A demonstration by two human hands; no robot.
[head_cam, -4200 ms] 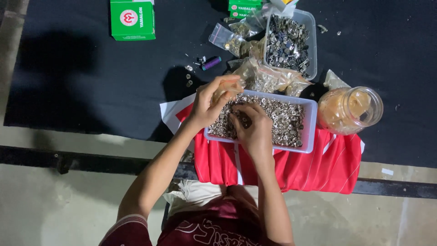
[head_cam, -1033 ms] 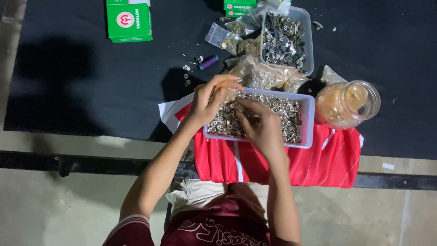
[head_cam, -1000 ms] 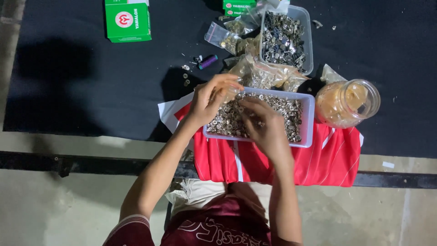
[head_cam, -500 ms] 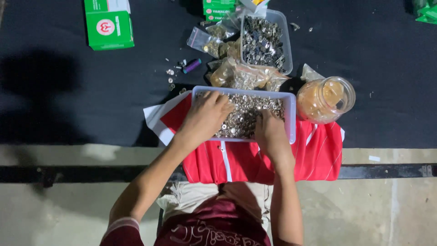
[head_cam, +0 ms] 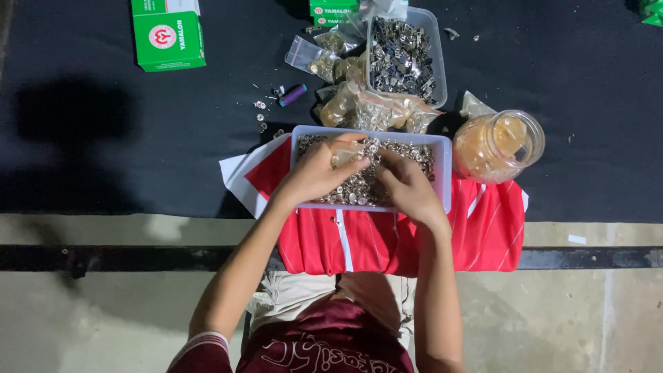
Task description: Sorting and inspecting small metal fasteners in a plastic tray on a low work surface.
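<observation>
Metal fasteners (head_cam: 359, 186) fill a shallow clear tray (head_cam: 445, 173) at the centre of the frame, resting on a folded red cloth (head_cam: 483, 235) at the near edge of a black table (head_cam: 103, 138). Compared with half a second ago, the left hand (head_cam: 314, 173) has slid a little toward the tray's middle and the right hand (head_cam: 407, 188) has drawn in beside it, so the 2 hands now nearly meet over the pile; the tray itself has not shifted on the cloth.

Both hands lie palm-down on the fasteners with fingers curled into them. The left fingertips appear to pinch a small pale piece, though it is too small to be sure — whether the right fingers grip anything cannot be told, as they are tucked under.

Single fasteners blur into a silver mass and cannot be counted. The hands cover the tray's middle. A green box (head_cam: 168, 38) lies at upper left, and a second green box (head_cam: 331, 8) is cut off by the top edge.

Counted: 2 trays — the second tray (head_cam: 404, 52) above, holding darker metal parts — 1 glass jar (head_cam: 501, 144) at right, 1 small purple cylinder (head_cam: 293, 94), and about 3 clear bags (head_cam: 359, 103) bunched between the trays.
</observation>
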